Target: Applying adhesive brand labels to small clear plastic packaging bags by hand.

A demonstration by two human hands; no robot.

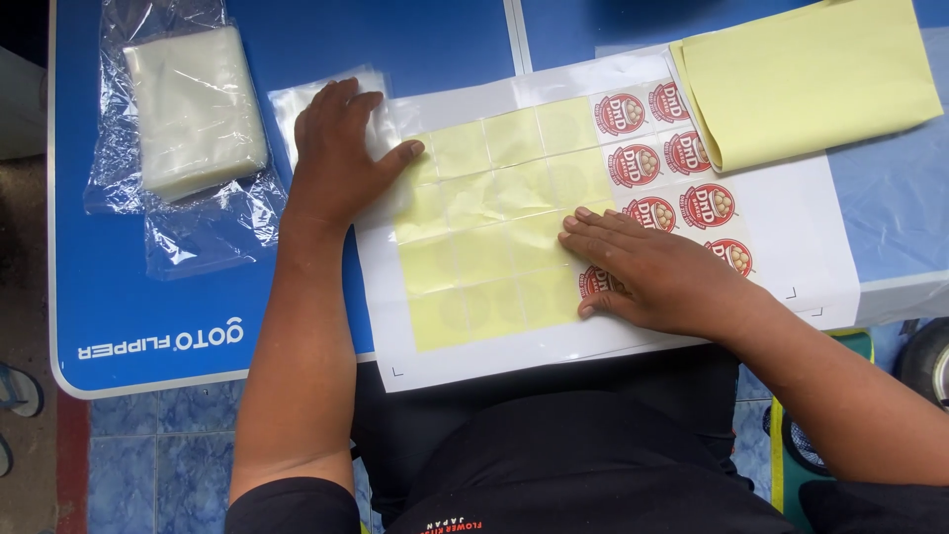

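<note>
A white sticker sheet [791, 213] lies on the blue table [148, 297]. Its left part shows bare yellow backing squares [489, 222]; round red stickers [633, 163] remain on the right part. My right hand [652, 272] lies flat on the sheet, fingers together, covering some stickers at the edge of the yellow area. My left hand [336, 148] rests flat, fingers spread, on a small clear plastic bag [297, 104] and the sheet's top left corner. Neither hand grips anything.
A stack of clear plastic bags in a wrapper [193, 109] sits at the table's far left. Folded yellow backing paper [811, 74] lies at the top right, over the sheet's corner. Blue floor tiles [148, 455] show below the table's near edge.
</note>
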